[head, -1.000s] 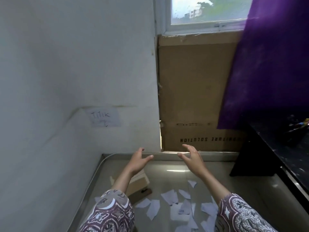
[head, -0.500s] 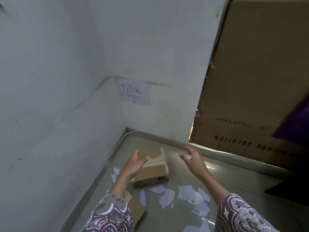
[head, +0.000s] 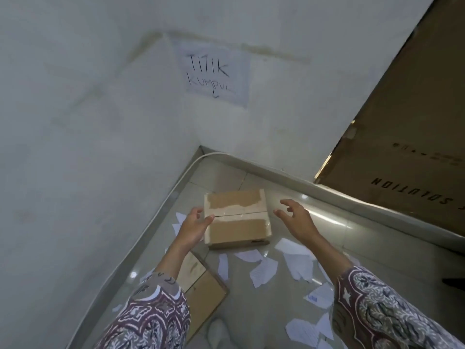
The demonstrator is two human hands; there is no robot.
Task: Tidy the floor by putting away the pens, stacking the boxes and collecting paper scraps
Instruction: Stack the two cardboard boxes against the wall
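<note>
A small taped cardboard box (head: 236, 219) lies on the glossy tiled floor near the corner of two white walls. My left hand (head: 193, 226) is at its left side, fingers spread and touching or nearly touching the edge. My right hand (head: 295, 217) hovers open to the right of the box, a short gap away. A second, flatter cardboard box (head: 203, 288) lies nearer me, partly hidden under my left forearm. Several torn white paper scraps (head: 264, 272) are scattered on the floor in front of the boxes and under my right arm. No pens are visible.
A handwritten paper sign (head: 214, 75) is stuck on the wall above the corner. A large flat cardboard carton (head: 402, 147) leans against the wall at the right. A white cable (head: 176, 187) runs along the skirting.
The view has tilted down and moved closer to the corner. Both hands have dropped toward the small box, the left one now reaching its side.
</note>
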